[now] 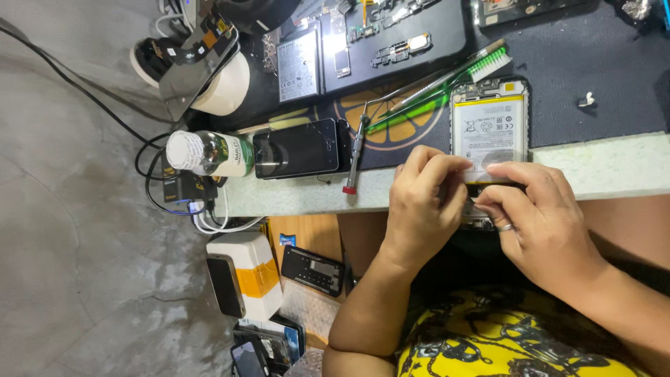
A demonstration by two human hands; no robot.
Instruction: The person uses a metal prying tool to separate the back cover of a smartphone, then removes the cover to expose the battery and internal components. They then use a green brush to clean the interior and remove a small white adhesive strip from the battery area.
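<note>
Head view: I look down at a cluttered repair bench.
Left hand (422, 199): fingers pinched narrow on the lower edge of the opened phone (488, 129).
Right hand (537, 216): fingers curled, pressing the same edge.
Phone: back off, battery exposed, overhanging the bench edge (600, 167).
Nearby: screwdriver (356, 150), green brush (447, 87), closed phone (296, 148).
Risk: the overhanging phone could slip off; hard prying could damage the battery.

— How many phones around the opened phone (488, 126) with its battery showing?

— Counting it, two on the bench: the other is a dark phone (296, 148) to its left.

— Tools?

— One red-tipped screwdriver (354, 153) left of it, one green toothbrush (447, 87) above-left, one white-capped bottle (209, 153) farther left.

— Hands?

— Two.
</note>
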